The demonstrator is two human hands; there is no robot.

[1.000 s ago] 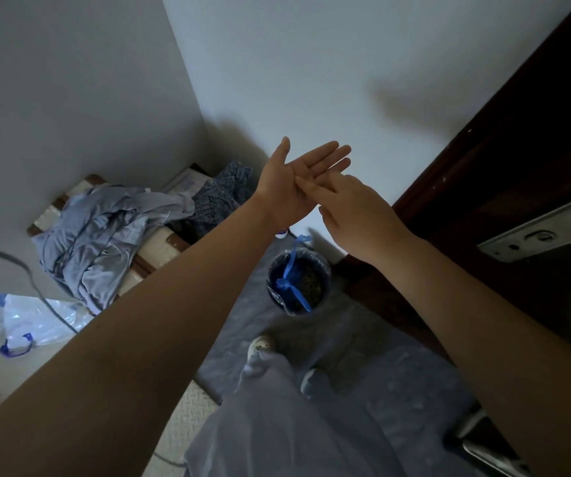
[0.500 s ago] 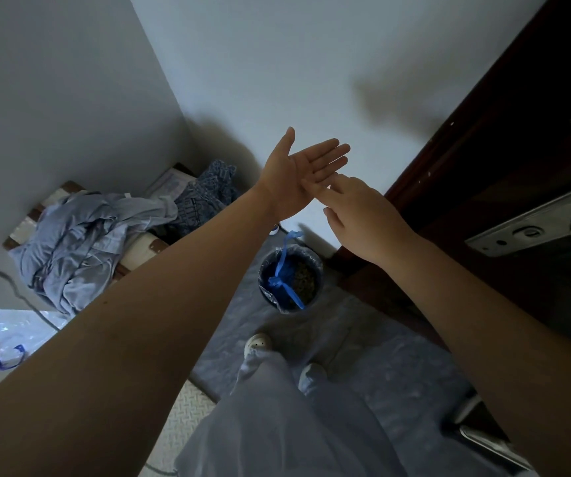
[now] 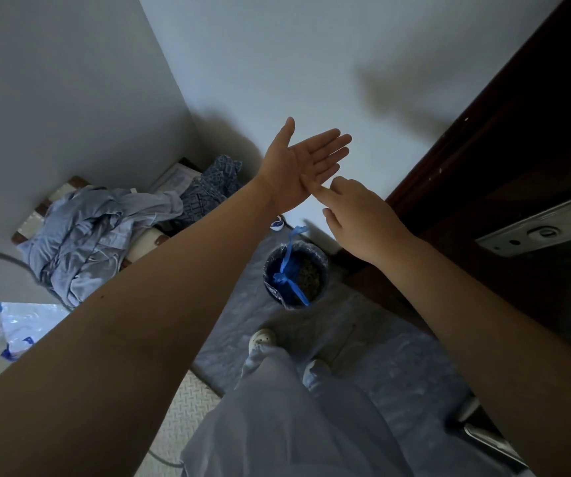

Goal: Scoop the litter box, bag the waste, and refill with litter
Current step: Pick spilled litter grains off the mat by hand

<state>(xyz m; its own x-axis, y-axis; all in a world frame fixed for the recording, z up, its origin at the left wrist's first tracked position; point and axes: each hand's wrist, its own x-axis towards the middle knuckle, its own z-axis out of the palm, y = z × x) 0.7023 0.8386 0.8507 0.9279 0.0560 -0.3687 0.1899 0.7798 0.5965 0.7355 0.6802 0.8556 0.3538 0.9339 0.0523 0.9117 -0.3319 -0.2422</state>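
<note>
Standing over the job, the person holds both arms stretched out in front. Past the heap of crumpled clothes (image 3: pixel 98 228) at far left, the left hand (image 3: pixel 306 163) is spread flat, palm up, holding nothing. Directly below the hands, on the grey floor covering, sits the small lined bin (image 3: pixel 269 282), its bag open, with the blue drawstring (image 3: pixel 289 270) trailing from far rim to near rim across brownish litter waste (image 3: pixel 309 273). Further right, the right hand (image 3: pixel 356 218) rests an outstretched forefinger on the left palm, its other fingers loosely curled and empty. The bag lies well beneath both hands, the right one slightly nearer by my judgement, so tying it would mean reaching straight down
</note>
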